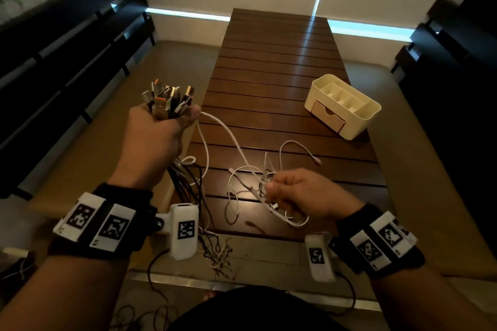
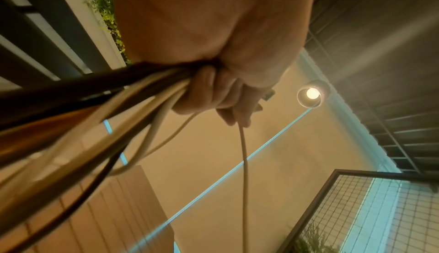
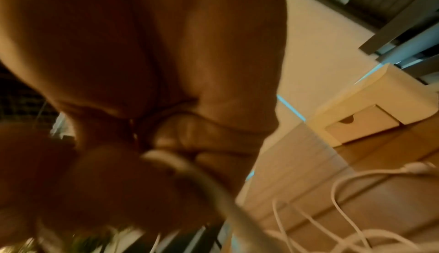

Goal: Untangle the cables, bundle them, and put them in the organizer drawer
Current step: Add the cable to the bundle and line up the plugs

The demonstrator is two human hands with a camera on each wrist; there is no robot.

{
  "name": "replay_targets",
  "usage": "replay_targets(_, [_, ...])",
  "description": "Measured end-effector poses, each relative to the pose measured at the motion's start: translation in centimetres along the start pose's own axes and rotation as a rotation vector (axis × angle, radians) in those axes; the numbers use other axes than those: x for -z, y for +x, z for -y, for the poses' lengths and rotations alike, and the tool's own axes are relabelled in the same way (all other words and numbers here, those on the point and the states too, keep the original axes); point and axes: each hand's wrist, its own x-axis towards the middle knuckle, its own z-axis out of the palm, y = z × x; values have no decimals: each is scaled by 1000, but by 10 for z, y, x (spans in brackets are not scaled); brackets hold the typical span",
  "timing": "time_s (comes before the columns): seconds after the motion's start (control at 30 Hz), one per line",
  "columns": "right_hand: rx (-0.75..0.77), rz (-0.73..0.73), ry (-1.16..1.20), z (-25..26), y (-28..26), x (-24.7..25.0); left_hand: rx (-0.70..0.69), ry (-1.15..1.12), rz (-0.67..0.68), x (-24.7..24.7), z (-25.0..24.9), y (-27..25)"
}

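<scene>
My left hand (image 1: 158,129) is fisted around one bunch of cables (image 1: 168,101), plugs up, too many to count. My right hand (image 1: 301,193) pinches a white cable (image 1: 231,140) in the tangle (image 1: 258,188) on the desk (image 1: 274,67). One organizer (image 1: 343,105), its single drawer (image 1: 328,115) closed, sits well apart at far right.

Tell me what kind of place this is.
Probably a covered patio or balcony at home: a slatted wooden table, dark slatted benches on both sides, greenery beyond them, and a bare wall lamp.
</scene>
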Motion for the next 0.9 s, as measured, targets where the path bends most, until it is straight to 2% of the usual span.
replay_targets(0.13, [-88,278,116,-15,-3,-22,71,68,102,-3,12,-3])
replay_targets(0.23, [-79,411,8,-23,0,-27,107,138,152,-6,22,-9])
replay_targets(0.3, [-66,456,-143,-27,1,-30,119,148,175,-9,27,-12])
replay_targets(0.37, [-78,450,-199,-30,3,-32,118,154,178,-11,30,-14])
replay_targets(0.5, [-269,537,-8,-40,3,-42,109,97,162,-13,32,-14])
replay_targets(0.63, [-368,618,-203,-58,4,-50,139,3,182,-9,31,-12])
replay_targets(0.7, [-342,601,-500,-60,4,-47,146,-10,198,-8,31,-11])
replay_targets(0.77, [-338,495,-735,-60,4,-40,148,-21,220,-8,29,-11])
replay_targets(0.83, [-355,348,-718,-58,5,-31,147,-22,227,-9,28,-11])
replay_targets(0.9, [-284,174,-609,-52,7,-20,141,-31,229,-11,26,-11])
